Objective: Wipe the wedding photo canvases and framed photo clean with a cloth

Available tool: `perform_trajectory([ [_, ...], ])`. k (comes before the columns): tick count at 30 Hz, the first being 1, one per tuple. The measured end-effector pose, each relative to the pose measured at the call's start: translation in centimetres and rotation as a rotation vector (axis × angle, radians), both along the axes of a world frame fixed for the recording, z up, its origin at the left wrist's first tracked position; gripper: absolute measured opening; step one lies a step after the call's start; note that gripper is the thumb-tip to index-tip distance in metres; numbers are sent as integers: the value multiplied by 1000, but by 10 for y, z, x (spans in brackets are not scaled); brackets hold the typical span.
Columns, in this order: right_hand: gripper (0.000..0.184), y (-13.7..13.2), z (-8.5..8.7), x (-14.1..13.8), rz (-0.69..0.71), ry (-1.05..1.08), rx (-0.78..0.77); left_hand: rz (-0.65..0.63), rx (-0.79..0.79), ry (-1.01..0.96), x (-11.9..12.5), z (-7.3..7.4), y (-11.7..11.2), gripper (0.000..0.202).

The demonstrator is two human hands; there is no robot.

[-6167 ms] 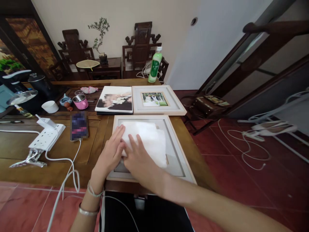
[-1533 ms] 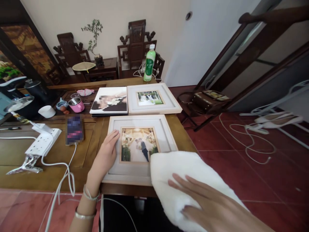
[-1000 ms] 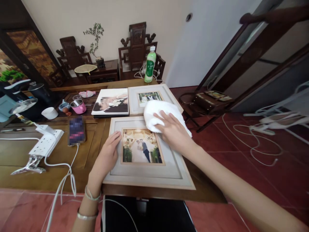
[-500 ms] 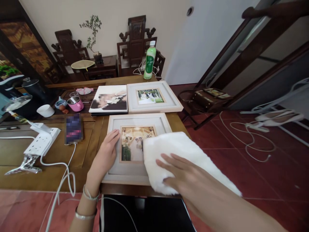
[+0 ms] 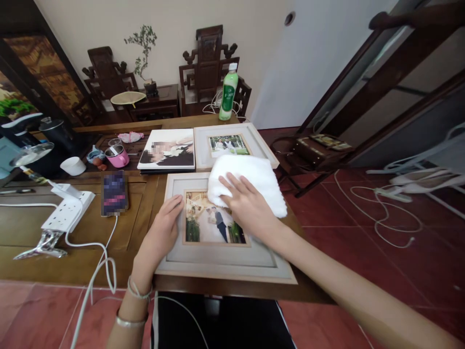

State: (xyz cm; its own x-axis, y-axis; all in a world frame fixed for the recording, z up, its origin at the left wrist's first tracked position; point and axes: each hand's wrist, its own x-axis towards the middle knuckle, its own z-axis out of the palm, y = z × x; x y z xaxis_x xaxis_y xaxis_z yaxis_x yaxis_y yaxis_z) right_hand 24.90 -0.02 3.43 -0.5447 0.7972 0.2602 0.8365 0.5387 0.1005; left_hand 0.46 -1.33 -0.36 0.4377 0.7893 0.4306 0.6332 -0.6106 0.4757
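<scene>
A picture frame (image 5: 221,262) with a pale wood edge and a couple's photo inside lies flat at the table's front edge. My left hand (image 5: 165,228) rests on its left side, fingers stretched out, pressing on the border. Under my right hand (image 5: 247,203) is a white fluffy cloth (image 5: 254,172), with the fingers spread over it and the thumb side hidden. The cloth covers the frame's upper right part and overlaps the near edge of a second picture frame (image 5: 259,145) behind it.
A photo album or panel (image 5: 167,148) lies behind, left of the second frame. Further left are a phone (image 5: 114,193), a power strip (image 5: 69,208) with white cables, a pink mug (image 5: 118,156) and a white cup (image 5: 73,166). A green bottle (image 5: 228,92) stands at the back.
My right hand has pushed the white cloth away from me, from the frame's lower right to its upper right, uncovering more of the photo. My left hand stays in place.
</scene>
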Motion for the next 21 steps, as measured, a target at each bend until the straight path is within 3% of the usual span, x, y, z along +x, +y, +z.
perform_trajectory([
  [5, 27, -2, 5, -1, 71, -96, -53, 15, 10, -6, 1, 0, -1, 54],
  [11, 33, -61, 18, 15, 240, -35, -202, 24, 0, -9, 2, 1, -1, 55],
  [16, 38, -101, 36, 17, 305, 119, -239, 21, 14, 5, 2, 0, 0, 54],
  [21, 38, -102, 23, 4, 293, 173, -282, 20, 14, 8, 2, 0, 0, 55],
])
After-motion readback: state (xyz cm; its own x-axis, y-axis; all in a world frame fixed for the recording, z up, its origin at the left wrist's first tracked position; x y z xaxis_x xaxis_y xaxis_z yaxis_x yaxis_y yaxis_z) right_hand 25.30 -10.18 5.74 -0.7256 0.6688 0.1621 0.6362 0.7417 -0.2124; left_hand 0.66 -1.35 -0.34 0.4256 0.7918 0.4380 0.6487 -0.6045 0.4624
